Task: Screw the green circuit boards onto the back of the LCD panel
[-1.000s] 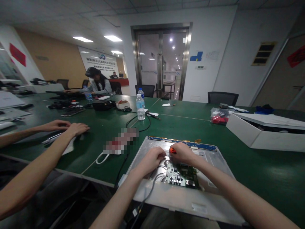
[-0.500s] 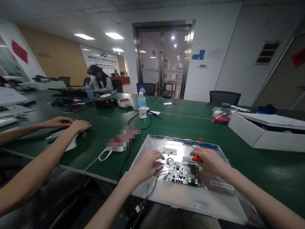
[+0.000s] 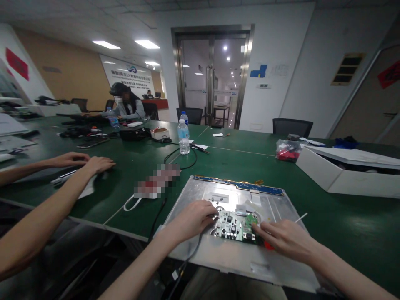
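Observation:
A green circuit board lies on the silver metal back of a flat display panel, which rests at the table edge over my lap. My left hand pinches at the board's left edge; its fingers cover the end of a dark cable. At the board's right edge, my right hand touches it with a fingertip. Tucked in that hand is a screwdriver with an orange-red handle, its thin light shaft pointing up and right. A blue circuit strip runs along the panel's far edge.
To my left, another person's hands rest on the green table. Water bottles stand ahead, near a looping black cable. A white box and a plastic bag with red contents sit right. A person sits across the table.
My right hand has moved down and toward me, from above the board to its right edge, turning the screwdriver in the palm. My left hand has closed in on the board's left edge.

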`<state>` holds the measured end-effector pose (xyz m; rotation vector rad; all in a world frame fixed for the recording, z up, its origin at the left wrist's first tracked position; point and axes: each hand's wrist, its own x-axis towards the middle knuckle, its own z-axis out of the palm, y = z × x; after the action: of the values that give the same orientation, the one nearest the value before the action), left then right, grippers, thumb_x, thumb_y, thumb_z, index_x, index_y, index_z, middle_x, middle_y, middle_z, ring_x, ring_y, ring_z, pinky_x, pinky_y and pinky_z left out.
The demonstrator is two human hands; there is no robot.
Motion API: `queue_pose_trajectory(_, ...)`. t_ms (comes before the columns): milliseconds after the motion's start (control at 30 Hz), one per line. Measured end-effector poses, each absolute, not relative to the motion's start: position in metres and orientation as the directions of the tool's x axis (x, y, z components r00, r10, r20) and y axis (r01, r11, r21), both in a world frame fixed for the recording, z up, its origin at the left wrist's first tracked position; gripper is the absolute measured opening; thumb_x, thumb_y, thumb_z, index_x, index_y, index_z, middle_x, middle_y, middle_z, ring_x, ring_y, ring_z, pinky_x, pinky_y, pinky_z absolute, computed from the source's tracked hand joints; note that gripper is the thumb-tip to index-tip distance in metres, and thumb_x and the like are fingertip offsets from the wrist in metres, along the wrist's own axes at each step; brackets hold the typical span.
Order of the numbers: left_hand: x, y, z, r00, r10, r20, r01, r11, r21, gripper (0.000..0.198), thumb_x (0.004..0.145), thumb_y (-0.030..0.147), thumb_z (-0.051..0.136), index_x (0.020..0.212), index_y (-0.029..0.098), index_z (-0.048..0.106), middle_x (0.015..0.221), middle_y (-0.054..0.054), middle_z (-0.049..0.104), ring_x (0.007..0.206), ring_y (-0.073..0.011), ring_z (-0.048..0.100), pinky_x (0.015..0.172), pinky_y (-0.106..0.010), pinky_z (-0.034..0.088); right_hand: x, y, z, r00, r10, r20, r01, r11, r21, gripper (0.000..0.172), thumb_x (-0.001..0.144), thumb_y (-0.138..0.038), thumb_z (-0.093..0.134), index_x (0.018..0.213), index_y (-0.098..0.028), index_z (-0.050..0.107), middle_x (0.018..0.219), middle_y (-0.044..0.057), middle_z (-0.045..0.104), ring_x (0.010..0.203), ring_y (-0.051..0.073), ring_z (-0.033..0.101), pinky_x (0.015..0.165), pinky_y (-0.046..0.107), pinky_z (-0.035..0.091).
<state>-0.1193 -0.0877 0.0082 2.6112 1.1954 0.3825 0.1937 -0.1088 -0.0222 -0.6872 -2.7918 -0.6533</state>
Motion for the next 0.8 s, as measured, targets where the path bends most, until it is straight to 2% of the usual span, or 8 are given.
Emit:
queue_pose_trajectory(133,-0.117,-0.084,0.01,0.636,0.766,0.093,0.69,-0.618,0.377,0.015,0.082,0.01,0.06,0.093,0.017,0.067,0.092,-0.004,0.067,0.086,-0.0185,0.061,0.076,-0.026,0.044,0.195,-0.103,-0.024,-0.871,0.357,0.337,0.467,0.815,0.343,0.029,0.093,-0.02,0.041,0.118,-0.013,0.054,0.085,0.007,0.066,0.051,0.011,0.055,0.042,0.025,0.033)
queue_pose_trajectory(233,-0.117,-0.081,0.01,0.621,0.779,0.091,0.689,-0.597,0.411,0.012,0.079,0.011,0.063,0.091,0.016,0.065,0.089,-0.004,0.066,0.084,-0.0183,0.06,0.074,-0.026,0.043,0.193,-0.1,-0.023,-0.83,0.387,0.402,0.508,0.822,0.257,0.032,0.09,-0.03,0.047,0.116,-0.013,0.057,0.087,0.009,0.068,0.056,0.013,0.059,0.045,0.025,0.037)
queue_pose_trajectory(400,-0.118,-0.078,0.009,0.627,0.772,0.106,0.66,-0.598,0.456,0.007,0.081,0.016,0.061,0.087,0.017,0.065,0.086,-0.002,0.066,0.08,-0.0166,0.059,0.071,-0.025,0.042,0.185,-0.1,-0.019,-0.678,0.513,0.527,0.634,0.77,0.065,0.03,0.079,-0.023,0.054,0.106,-0.018,0.066,0.082,0.007,0.071,0.061,0.013,0.062,0.051,0.023,0.037)
queue_pose_trajectory(500,-0.117,-0.076,0.009,0.608,0.786,0.111,0.656,-0.577,0.487,0.012,0.087,0.018,0.054,0.084,0.016,0.066,0.08,-0.002,0.066,0.075,-0.0154,0.058,0.068,-0.024,0.041,0.182,-0.1,-0.016,-0.643,0.544,0.539,0.65,0.76,0.008,0.027,0.077,-0.017,0.053,0.1,-0.017,0.067,0.073,0.004,0.069,0.059,0.012,0.061,0.05,0.023,0.034)
queue_pose_trajectory(633,-0.117,-0.074,0.008,0.577,0.808,0.117,0.654,-0.543,0.526,0.017,0.089,0.017,0.05,0.083,0.015,0.066,0.078,-0.002,0.066,0.072,-0.0142,0.058,0.067,-0.022,0.04,0.183,-0.1,-0.015,-0.664,0.511,0.546,0.628,0.778,0.035,0.026,0.079,-0.018,0.052,0.1,-0.015,0.066,0.073,0.004,0.068,0.057,0.011,0.059,0.049,0.023,0.034)
queue_pose_trajectory(800,-0.116,-0.075,0.007,0.583,0.8,0.142,0.647,-0.562,0.515,0.012,0.087,0.021,0.056,0.083,0.016,0.066,0.079,-0.002,0.065,0.072,-0.0147,0.058,0.067,-0.023,0.04,0.189,-0.101,-0.021,-0.789,0.374,0.488,0.539,0.803,0.256,0.028,0.088,-0.022,0.047,0.111,-0.014,0.061,0.077,0.006,0.068,0.055,0.012,0.057,0.047,0.025,0.034)
